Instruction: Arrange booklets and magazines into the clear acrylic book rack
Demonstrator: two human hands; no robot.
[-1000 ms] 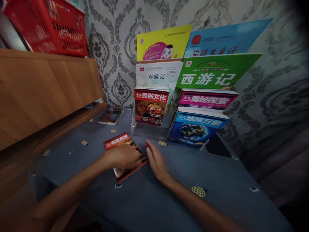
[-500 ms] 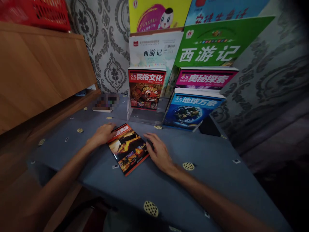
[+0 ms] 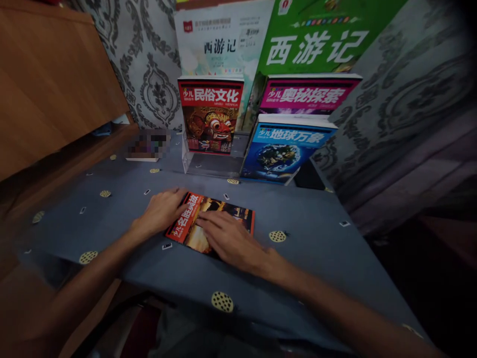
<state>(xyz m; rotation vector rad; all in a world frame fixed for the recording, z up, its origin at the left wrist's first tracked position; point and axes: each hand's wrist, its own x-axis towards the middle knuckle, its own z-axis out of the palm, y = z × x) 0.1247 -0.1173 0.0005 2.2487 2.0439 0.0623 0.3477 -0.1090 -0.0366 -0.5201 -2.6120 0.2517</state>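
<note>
A thin illustrated book with a red title strip point(image 3: 233, 211) lies flat and sideways on the blue-grey tablecloth point(image 3: 305, 248). My right hand point(image 3: 231, 239) rests on its cover with the fingers spread, hiding the middle of the picture. My left hand point(image 3: 161, 213) lies on the cloth at the book's left end, fingertips against its upper left edge. Neither hand is closed around the book. Straight ahead stand a red magazine with a mask on its cover point(image 3: 210, 117) and a blue one showing a globe point(image 3: 279, 154).
The magazines stand in a clear acrylic display rack point(image 3: 194, 161), with larger green and white books point(image 3: 313, 44) behind. A wooden cabinet point(image 3: 48, 74) runs along the left. A pixelated flat item point(image 3: 147, 145) lies at the far left of the table. Patterned wallpaper point(image 3: 395, 94) covers the wall.
The book has turned about a quarter turn, from upright to sideways. My right hand has moved from beside it onto its cover. The view has tilted lower.
</note>
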